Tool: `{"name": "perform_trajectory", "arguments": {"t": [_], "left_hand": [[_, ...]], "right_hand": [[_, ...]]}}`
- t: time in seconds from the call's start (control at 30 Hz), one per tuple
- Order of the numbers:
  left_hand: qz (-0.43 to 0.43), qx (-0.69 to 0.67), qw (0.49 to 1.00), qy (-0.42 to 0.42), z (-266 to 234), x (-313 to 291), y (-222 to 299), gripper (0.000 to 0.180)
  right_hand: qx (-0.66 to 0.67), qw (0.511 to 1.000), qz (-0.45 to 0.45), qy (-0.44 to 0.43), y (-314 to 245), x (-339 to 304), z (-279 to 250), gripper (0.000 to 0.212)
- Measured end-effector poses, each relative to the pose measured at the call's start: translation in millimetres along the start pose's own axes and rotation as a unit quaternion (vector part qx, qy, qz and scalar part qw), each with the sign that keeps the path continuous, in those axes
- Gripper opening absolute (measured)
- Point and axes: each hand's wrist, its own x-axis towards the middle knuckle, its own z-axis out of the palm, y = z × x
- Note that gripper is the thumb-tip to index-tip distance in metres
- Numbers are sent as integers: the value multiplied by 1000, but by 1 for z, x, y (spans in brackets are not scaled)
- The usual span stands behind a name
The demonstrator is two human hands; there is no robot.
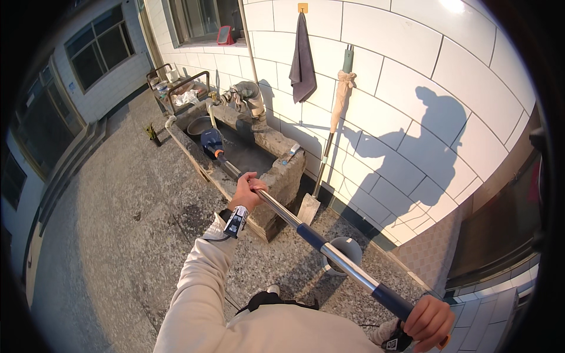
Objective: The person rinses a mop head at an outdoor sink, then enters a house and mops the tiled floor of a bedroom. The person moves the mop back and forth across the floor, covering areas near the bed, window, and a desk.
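Slanting across the view is a long-handled mop (pixel 338 256), its pole silver with dark blue sleeves. My left hand (pixel 247 191) is closed around the upper stretch of the pole, near the trough. At the lower right my right hand (pixel 428 323) grips the dark end of the handle. The mop's dark blue head (pixel 211 140), with an orange joint, is inside the stone trough (pixel 282 167); its underside is hidden. Behind the head, a round metal basin (pixel 200 125) sits in the trough.
A shovel (pixel 308 209) and a wrapped umbrella-like item (pixel 341 97) lean on the tiled wall beneath a hanging grey towel (pixel 302 65). Near my feet stands a grey bucket (pixel 344 253). A cluttered cart (pixel 182 94) is beyond the trough, a potted plant (pixel 153 135) to its left.
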Motion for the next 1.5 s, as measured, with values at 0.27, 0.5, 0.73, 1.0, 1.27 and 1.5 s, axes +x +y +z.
{"name": "perform_trajectory", "arguments": {"t": [0.27, 0.5, 0.73, 1.0, 1.27, 1.5], "left_hand": [[-13, -33, 998, -49, -3, -4, 13, 38], [-14, -35, 995, -96, -5, -2, 12, 37], [-44, -46, 987, -148, -8, 3, 10, 35], [-52, -33, 983, -172, -7, 8, 5, 35], [-106, -48, 981, -157, 0, 0, -30, 33], [-1, 163, 982, 91, 25, -6, -33, 23]], "right_hand": [[4, 999, -5, -34, 13, 11, 4, 40], [7, 994, -14, -107, 21, 21, 2, 41], [1, 992, -54, -116, 23, 20, 8, 41], [-23, 995, -30, -89, 12, 12, 11, 41], [-13, 994, -59, -87, -10, 7, -1, 37], [-21, 995, -36, -91, -13, 5, -3, 36]]}}
